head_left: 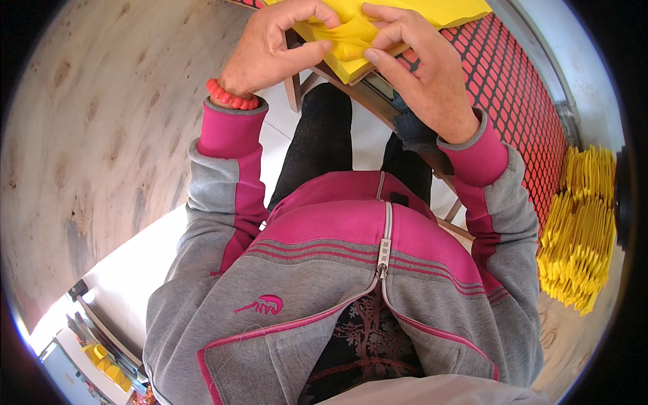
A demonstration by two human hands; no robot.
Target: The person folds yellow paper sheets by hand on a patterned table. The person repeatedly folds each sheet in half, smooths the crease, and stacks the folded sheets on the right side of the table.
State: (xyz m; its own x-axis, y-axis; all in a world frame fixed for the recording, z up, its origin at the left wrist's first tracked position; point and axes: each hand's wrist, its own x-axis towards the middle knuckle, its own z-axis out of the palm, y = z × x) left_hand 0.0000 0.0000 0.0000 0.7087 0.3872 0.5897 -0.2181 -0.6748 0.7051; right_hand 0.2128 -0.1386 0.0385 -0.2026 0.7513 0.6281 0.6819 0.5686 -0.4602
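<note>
Dial: the whole view, with 12 at its top and the wearer at 6.
Yellow sheet [353,30]: at 12 o'clock, on the table, partly cut off by the top of the view; rumpled into creases between the two hands, one corner at the table's wooden edge; paper, film or cloth, cannot tell.
Left hand [273,44]: between 11 and 12; thumb and forefinger curved into a C, tips a little apart at the creased part; whether they nip it, cannot tell.
Right hand [425,67]: at 1 o'clock; thumb and bent fingers gathered close at the same creases, tips drawn near one another; a firm pinch cannot be confirmed.
Table [503,74]: toward 2 o'clock, its top red with a black net pattern, running beneath the sheet.
Yellow stack [577,250]: just past 3 o'clock, many thin pieces packed close, well apart from the hands.
Board [101,148]: between 9 and 10, pale and wood-grained.
Bracelet [233,96]: near 11, red beads at the left wrist.
Step in hand: judged to be shaping or parting the creased portion with the fingertips of both hands; which of the two, cannot tell.
Next move: judged to call for fingertip control on both sides of the crease, a light touch against tearing, and the sheet's corner steadied at the edge.
</note>
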